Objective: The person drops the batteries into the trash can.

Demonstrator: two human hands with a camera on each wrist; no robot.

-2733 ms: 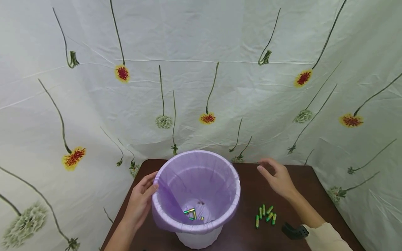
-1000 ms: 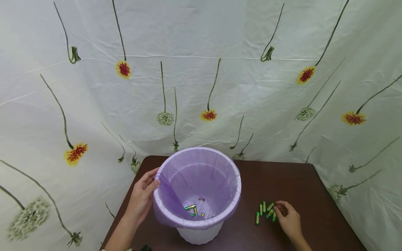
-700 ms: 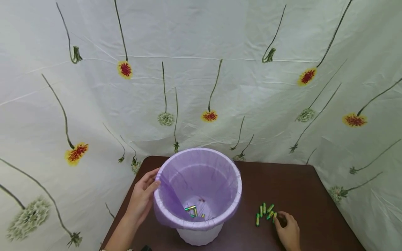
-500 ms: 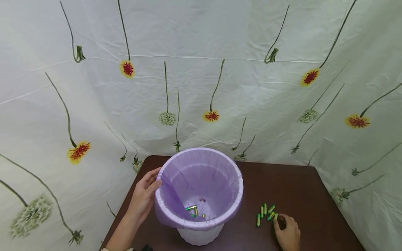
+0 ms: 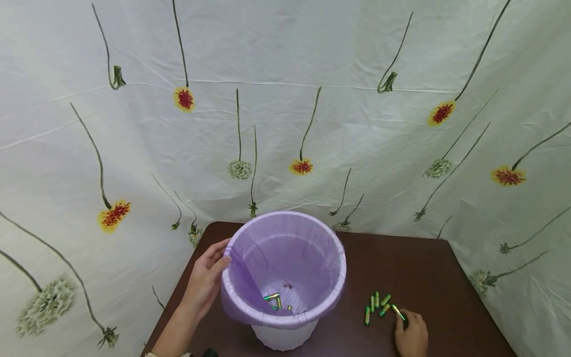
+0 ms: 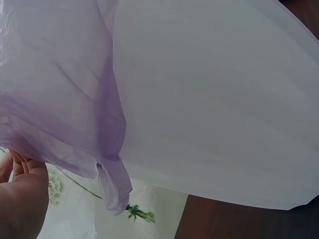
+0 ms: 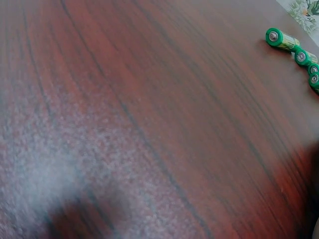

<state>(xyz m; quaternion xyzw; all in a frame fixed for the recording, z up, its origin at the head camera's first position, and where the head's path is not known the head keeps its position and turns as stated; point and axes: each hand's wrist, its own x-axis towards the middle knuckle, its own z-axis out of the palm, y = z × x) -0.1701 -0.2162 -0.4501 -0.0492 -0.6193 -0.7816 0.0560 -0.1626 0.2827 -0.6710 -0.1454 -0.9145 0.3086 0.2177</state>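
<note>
The left hand [image 5: 204, 277] grips the rim of one bin [image 5: 285, 338] at its nine o'clock, over one purple liner [image 5: 308, 263]; the bin looks light and stiff, the film soft and slippery. Inside, toward six o'clock, seemingly four batteries [image 5: 271, 297] lie. Between three and four o'clock from the bin, five loose batteries [image 5: 368, 316] rest on the table [image 5: 415, 267]. Beyond, at four o'clock, the right hand [image 5: 412, 337] pinches one held battery [image 5: 398, 311]: likely hard, smooth, apt to roll, best taken mid-barrel.

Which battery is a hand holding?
The rightmost battery, pinched by the right hand; the other five batteries outside the bucket lie on the table.
</note>
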